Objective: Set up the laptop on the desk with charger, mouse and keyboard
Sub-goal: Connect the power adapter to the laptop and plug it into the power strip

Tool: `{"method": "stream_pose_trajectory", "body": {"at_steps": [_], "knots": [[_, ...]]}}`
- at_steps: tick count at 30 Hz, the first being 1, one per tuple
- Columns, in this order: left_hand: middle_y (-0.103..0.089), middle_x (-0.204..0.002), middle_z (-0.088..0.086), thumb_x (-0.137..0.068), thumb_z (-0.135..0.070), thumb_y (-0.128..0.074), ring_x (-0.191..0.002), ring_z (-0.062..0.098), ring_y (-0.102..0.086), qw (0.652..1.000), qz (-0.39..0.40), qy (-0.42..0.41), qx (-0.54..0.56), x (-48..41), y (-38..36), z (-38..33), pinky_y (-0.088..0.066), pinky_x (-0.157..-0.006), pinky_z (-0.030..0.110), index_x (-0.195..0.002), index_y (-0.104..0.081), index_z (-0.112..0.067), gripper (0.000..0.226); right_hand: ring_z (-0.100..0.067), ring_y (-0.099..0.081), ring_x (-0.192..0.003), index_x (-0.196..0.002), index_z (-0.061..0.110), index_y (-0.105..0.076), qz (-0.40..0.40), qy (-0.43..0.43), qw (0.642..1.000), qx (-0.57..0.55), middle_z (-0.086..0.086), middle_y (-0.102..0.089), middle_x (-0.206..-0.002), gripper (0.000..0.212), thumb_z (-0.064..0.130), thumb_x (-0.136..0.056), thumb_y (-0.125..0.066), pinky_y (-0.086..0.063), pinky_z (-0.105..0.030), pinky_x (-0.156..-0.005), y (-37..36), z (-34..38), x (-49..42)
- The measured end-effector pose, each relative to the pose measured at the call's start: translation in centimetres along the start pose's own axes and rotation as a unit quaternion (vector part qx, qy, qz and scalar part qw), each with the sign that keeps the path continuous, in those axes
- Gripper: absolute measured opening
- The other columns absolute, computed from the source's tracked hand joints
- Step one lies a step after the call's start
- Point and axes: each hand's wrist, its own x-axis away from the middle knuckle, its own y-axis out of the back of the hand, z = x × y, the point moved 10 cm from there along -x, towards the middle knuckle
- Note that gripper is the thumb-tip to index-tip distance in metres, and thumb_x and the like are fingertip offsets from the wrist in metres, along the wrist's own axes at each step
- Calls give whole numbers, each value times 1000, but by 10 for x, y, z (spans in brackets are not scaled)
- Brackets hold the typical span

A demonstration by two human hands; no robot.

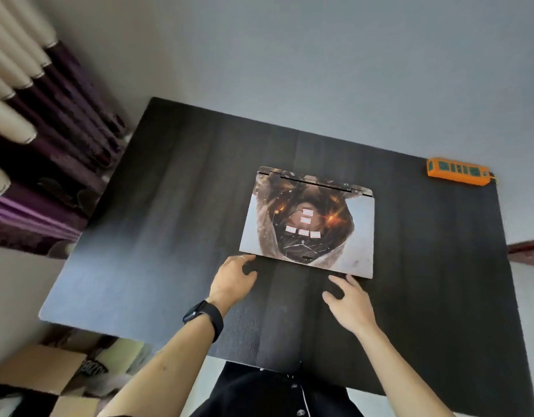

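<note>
Reaching across a dark desk [157, 224], a person brings both hands to the near edge of a closed laptop [309, 224] lying flat mid-desk, its lid covered in a decorative skin. The left hand [232, 276], fingers loosely spread, touches the laptop's near left corner; the right hand [348, 302], open and holding nothing, sits just short of its near right corner. An orange power strip [458, 171] lies well beyond the laptop's far right corner.

Soft, even daylight; the dark desk [169, 206] shows a pale sheen left of the left hand [232, 276], faint shadows under both palms, wide-angle bending at the edges, slight overall blur
</note>
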Motion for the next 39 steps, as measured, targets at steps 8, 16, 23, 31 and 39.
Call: {"method": "stream_pose_trajectory", "body": {"at_steps": [8, 16, 23, 31, 39], "knots": [[-63, -125, -4, -92, -33, -56, -120, 15, -56, 983, -127, 67, 118, 103, 33, 71, -44, -99, 29, -131, -57, -34, 39, -10, -47, -134, -126, 37, -65, 74, 275, 958, 20, 11, -56, -142, 31, 34, -95, -62, -32, -23, -109, -47, 140, 71], [-70, -114, -6, -92, -31, -59, -106, 11, -65, 923, -263, 208, 190, 283, 15, 189, -50, -96, 31, -121, -63, -31, 30, -9, -53, -126, -126, 34, -67, 210, 447, 865, 90, 16, -62, -132, 30, 34, -97, -60, -37, -27, -110, -156, 185, 188], [-68, -110, -7, -93, -29, -59, -101, 9, -63, 876, -315, 281, 233, 380, 6, 263, -48, -89, 24, -122, -63, -30, 29, -4, -56, -119, -124, 36, -67, 292, 478, 819, 122, 18, -64, -124, 28, 35, -97, -59, -42, -26, -106, -222, 190, 271], [-69, -111, -6, -93, -27, -58, -105, 11, -64, 812, -362, 319, 327, 455, 20, 385, -49, -93, 27, -120, -63, -30, 28, 4, -59, -104, -120, 35, -68, 310, 502, 787, 183, 18, -67, -111, 26, 34, -95, -62, -37, 1, -82, -325, 256, 347], [-67, -117, -5, -95, -26, -55, -101, 10, -60, 787, -343, 361, 363, 512, 30, 542, -46, -89, 25, -125, -62, -24, 31, 3, -61, -105, -125, 30, -65, 348, 451, 786, 242, 17, -68, -112, 30, 35, -95, -63, -41, -11, -88, -465, 284, 403]]}}
